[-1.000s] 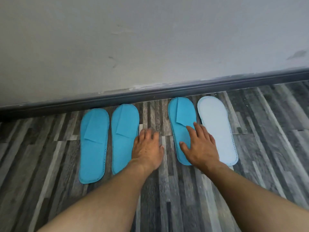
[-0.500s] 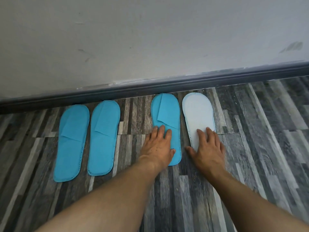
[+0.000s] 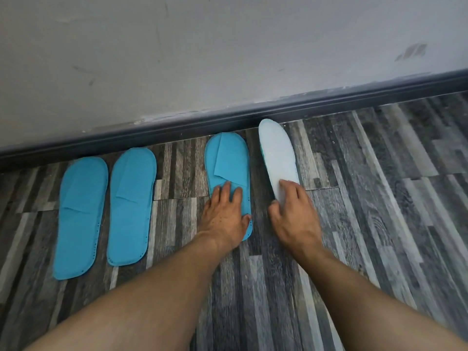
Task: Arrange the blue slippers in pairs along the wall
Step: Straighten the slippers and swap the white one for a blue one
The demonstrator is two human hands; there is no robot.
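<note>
Two blue slippers, the far-left slipper [image 3: 81,219] and its partner [image 3: 131,206], lie side by side, toes toward the wall. Further right a third blue slipper [image 3: 228,160] lies strap up, and my left hand [image 3: 225,216] rests flat on its heel half with fingers spread. Beside it the fourth slipper [image 3: 277,153] shows its pale white sole. It is tilted, with a sliver of blue showing along its left edge. My right hand [image 3: 293,214] grips its heel end, fingers on the sole and thumb at the left edge.
A dark skirting board [image 3: 329,102] runs along the foot of the grey wall [image 3: 228,46], close to the slippers' toes. Grey striped wood-pattern flooring [image 3: 379,198] stretches to the right of the slippers and in front of them.
My left hand moved from the floor onto the third slipper. My right hand shifted from that slipper to the white-soled one, gripped its heel and tipped it off the floor.
</note>
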